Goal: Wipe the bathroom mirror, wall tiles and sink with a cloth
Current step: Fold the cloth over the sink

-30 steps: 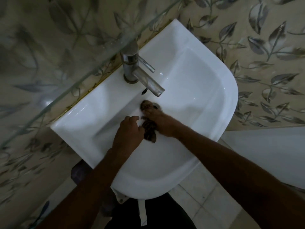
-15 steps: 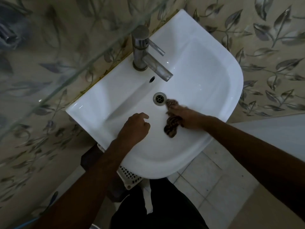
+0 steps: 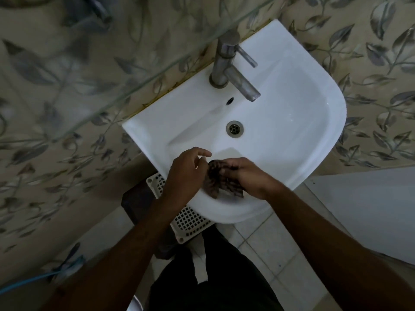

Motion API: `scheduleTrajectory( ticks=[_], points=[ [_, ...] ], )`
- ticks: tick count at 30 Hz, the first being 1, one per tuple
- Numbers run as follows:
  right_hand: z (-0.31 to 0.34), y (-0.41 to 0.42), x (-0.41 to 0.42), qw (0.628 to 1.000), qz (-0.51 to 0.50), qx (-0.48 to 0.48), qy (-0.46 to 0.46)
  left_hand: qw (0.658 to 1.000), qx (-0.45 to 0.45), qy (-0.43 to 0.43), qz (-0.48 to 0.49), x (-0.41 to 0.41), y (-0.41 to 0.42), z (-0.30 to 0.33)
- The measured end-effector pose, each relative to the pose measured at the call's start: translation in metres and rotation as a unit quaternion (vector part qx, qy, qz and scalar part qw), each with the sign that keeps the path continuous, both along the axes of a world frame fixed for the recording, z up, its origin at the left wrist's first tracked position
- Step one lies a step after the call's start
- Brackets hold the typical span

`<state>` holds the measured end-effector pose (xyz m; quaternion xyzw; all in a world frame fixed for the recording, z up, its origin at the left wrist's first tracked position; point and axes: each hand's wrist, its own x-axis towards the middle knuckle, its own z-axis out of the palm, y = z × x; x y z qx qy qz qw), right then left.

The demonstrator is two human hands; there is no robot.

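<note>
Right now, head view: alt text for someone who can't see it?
Seen from above, a person's right hand holds a dark patterned cloth over the front of a white sink, with the left hand beside it at the cloth's edge. A steel tap and drain sit behind; leaf-patterned wall tiles surround the sink.

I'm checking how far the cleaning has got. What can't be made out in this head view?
- Mirror: not in frame, so its state is unknown.
- Cloth: partly covered by the right hand; its size is unclear.
- Left hand: whether it touches the cloth is unclear.
- Basket: mostly hidden under the sink and left arm.
- Glass shelf: blurs the tiles behind.
</note>
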<state>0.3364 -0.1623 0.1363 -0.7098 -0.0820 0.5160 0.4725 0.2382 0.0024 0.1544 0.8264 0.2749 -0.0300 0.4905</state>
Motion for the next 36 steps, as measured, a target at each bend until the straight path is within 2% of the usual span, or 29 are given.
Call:
scheduleTrajectory(
  ticks=[2, 5, 8, 11, 14, 20, 23, 26, 29, 31, 34, 35, 36],
  points=[
    [0.010, 0.007, -0.008, 0.996, -0.077, 0.043, 0.029, 0.999, -0.018, -0.020, 0.035, -0.017, 0.005, 0.008],
    [0.028, 0.029, -0.027, 0.986, -0.131, 0.100, 0.040, 0.991, -0.063, -0.049, 0.104, -0.048, 0.016, 0.018],
    [0.046, 0.053, -0.049, 0.980, -0.136, 0.139, 0.044, 0.976, -0.074, -0.076, 0.188, -0.082, 0.030, 0.021],
    [0.058, 0.077, -0.078, 0.982, -0.092, 0.164, 0.020, 0.961, -0.079, -0.082, 0.252, -0.116, 0.044, 0.009],
    [0.061, 0.094, -0.105, 0.987, -0.037, 0.147, -0.043, 0.954, -0.089, -0.081, 0.273, -0.147, 0.053, -0.005],
    [0.034, 0.113, -0.163, 0.982, 0.030, 0.015, -0.185, 0.943, -0.062, -0.057, 0.322, -0.197, 0.062, -0.043],
    [-0.004, 0.113, -0.180, 0.975, 0.061, -0.012, -0.212, 0.944, -0.076, -0.021, 0.320, -0.209, 0.059, -0.069],
    [-0.052, 0.118, -0.185, 0.987, 0.012, -0.040, -0.157, 0.959, -0.061, 0.014, 0.277, -0.206, 0.058, -0.098],
    [-0.101, 0.117, -0.184, 0.980, -0.008, -0.103, -0.171, 0.972, -0.029, 0.040, 0.228, -0.195, 0.055, -0.122],
    [-0.131, 0.113, -0.181, 0.969, 0.032, -0.145, -0.196, 0.978, -0.036, 0.056, 0.199, -0.186, 0.052, -0.135],
    [-0.167, 0.107, -0.174, 0.936, 0.120, -0.162, -0.288, 0.981, -0.072, 0.072, 0.162, -0.178, 0.046, -0.149],
    [-0.179, 0.106, -0.173, 0.935, 0.087, -0.151, -0.308, 0.982, -0.084, 0.077, 0.152, -0.176, 0.043, -0.152],
    [-0.189, 0.105, -0.172, 0.946, 0.037, -0.145, -0.287, 0.982, -0.091, 0.077, 0.143, -0.175, 0.040, -0.155]
  ],
)
